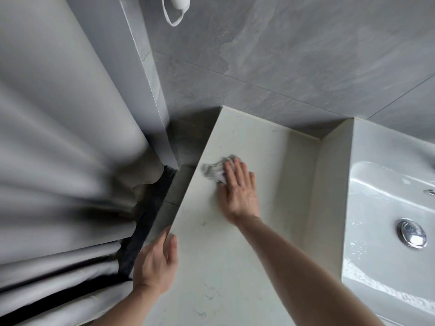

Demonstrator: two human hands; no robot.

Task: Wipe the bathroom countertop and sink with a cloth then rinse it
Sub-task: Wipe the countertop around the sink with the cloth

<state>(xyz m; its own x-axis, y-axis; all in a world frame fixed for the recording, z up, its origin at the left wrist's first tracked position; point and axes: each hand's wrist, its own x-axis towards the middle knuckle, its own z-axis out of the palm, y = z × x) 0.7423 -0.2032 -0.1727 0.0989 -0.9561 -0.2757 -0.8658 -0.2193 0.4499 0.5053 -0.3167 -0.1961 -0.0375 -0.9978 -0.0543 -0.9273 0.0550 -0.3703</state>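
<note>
Pale table (pixel 247 267) set against a grey tiled wall (pixel 294 55); a grey curtain (pixel 58 137) hangs just beside its left edge, and a wet white sink (pixel 381 165) with a chrome drain plug (pixel 412 234) adjoins its right side. The right hand (pixel 237 189), fingers (pixel 235 169) straight and close together, presses a crumpled grey cloth (pixel 215 169) flat on the table, well left of the sink. The left hand (pixel 156 262) rests on the table's left edge, fingers loosely extended.

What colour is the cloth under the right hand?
Grey, with lighter whitish patches. The cloth shows in the head view, the only view.
</note>
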